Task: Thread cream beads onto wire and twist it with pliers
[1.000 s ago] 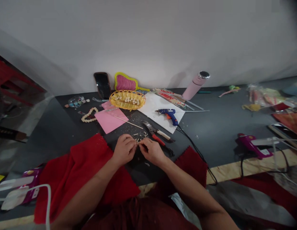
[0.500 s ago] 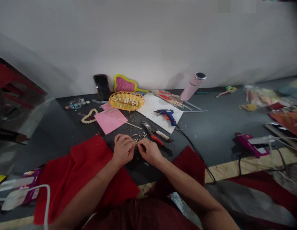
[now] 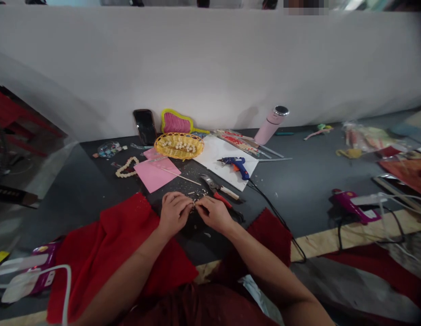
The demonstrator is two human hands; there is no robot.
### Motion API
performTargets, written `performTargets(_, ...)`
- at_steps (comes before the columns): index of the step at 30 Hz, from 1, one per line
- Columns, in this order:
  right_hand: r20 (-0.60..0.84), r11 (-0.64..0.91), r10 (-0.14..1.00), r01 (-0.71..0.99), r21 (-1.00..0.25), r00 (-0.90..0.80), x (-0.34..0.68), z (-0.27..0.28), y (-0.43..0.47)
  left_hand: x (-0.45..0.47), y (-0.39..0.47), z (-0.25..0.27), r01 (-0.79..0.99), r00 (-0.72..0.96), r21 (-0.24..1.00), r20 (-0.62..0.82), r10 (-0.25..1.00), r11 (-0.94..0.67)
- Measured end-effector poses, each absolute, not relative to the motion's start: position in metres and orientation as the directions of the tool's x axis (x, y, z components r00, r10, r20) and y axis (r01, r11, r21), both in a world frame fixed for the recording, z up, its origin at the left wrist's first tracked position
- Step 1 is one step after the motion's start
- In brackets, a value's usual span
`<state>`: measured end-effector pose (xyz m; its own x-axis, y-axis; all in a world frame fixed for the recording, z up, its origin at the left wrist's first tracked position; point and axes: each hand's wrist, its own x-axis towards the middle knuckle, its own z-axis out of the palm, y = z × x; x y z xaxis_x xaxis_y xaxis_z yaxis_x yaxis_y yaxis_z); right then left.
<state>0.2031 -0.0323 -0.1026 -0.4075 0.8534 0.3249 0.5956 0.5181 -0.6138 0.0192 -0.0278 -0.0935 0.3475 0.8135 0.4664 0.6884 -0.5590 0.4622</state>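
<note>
My left hand (image 3: 174, 213) and my right hand (image 3: 213, 213) meet at the fingertips low over the dark table. Both are closed in a pinch around something small and pale that I cannot make out. Short pale stick pieces (image 3: 193, 194) lie scattered just beyond the fingers. Close by on the right are pruning shears (image 3: 219, 194) with red handles, and beside them a tool with a pale handle (image 3: 232, 193). A thin wooden stick (image 3: 181, 175) reaches from the pink paper (image 3: 156, 176) toward my hands.
Behind stand a yellow wicker basket (image 3: 158, 149) of pale pieces, a phone (image 3: 145, 127) and a pink flask (image 3: 269, 129). A blue glue gun (image 3: 236, 165) rests on white paper (image 3: 210, 151), its cord running right. Red cloth (image 3: 118, 235) covers the left front. Power strips (image 3: 358, 206) sit near the edge.
The view has tilted up slightly, so more shows above the partition. Both hands stay together in nearly the same pinch.
</note>
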Motion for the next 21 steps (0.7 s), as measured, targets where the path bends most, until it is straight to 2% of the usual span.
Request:
performTargets(5,0.331,0.506,0.862,0.704,-0.499,-0.384,0.211,-0.102,-0.026,0.014,-0.023,-0.097,0.712,0.259,0.493,0.479,0.839,-0.501)
performTargets(9,0.342,0.499,0.863,0.737,-0.456,-0.373,0.216,-0.098,-0.022,0.011,-0.020,-0.103,0.722,0.217,0.519,0.458,0.862,-0.457)
performTargets(12,0.356,0.513,0.855,0.717,-0.471,-0.378,0.215,-0.096,-0.022,0.011,-0.019,-0.106,0.719,0.233,0.522,0.441,0.867,-0.459)
performTargets(21,0.461,0.605,0.796,0.521,-0.602,-0.391,0.207,-0.096,-0.026,0.019,-0.025,-0.104,0.648,0.374,0.502,0.445,0.814,-0.572)
